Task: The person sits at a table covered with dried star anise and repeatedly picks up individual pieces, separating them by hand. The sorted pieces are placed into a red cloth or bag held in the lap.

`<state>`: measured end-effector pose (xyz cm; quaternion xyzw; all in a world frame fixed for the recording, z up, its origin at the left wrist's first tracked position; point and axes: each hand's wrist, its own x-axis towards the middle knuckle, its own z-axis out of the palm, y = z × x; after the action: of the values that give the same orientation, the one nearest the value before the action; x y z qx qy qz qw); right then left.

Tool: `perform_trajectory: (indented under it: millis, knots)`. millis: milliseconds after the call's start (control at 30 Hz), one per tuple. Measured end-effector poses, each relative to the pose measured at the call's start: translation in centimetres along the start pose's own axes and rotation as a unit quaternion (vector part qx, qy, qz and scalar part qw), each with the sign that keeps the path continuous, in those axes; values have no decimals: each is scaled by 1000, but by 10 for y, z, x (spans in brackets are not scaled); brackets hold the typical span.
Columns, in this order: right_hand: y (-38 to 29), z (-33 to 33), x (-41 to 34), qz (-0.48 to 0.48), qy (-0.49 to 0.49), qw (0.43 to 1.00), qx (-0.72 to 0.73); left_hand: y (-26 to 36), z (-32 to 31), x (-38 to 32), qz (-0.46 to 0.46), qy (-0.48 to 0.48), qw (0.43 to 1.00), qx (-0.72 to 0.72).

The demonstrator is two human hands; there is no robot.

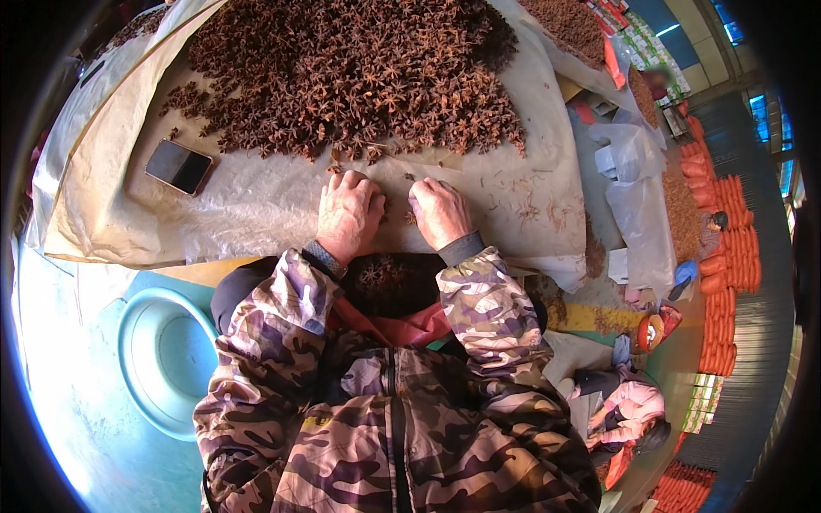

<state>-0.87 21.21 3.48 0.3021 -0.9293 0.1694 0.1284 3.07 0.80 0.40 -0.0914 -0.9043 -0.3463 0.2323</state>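
Note:
A large heap of dried star anise (365,77) covers the far part of a table spread with a pale plastic sheet (256,211). On the sheet's near part, just in front of the heap, rests my left hand (349,211), palm down with curled fingers. Close to its right is my right hand (439,208), its thumb and fingers bent together over the sheet. Small dark pieces of star anise (410,218) lie between the hands. Whether either hand grips a piece is hidden by the fingers. More star anise shows dimly in a dark container (385,272) below my wrists.
A smartphone (179,167) lies on the sheet at the left. A light blue plastic basin (170,362) stands on the floor at the lower left. On the right are a seated person in pink (632,404), clear plastic sheeting (641,218) and stacked orange sacks (731,256).

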Motion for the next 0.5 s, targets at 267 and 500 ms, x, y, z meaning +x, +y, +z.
perform_trajectory:
  millis: [267, 500]
  knots:
    - [7, 9, -8, 22, 91, 988, 119, 3, 8, -2, 15, -15, 1000, -10]
    - [-19, 10, -18, 90, 102, 957, 257, 16, 2, -1, 92, -17, 993, -76]
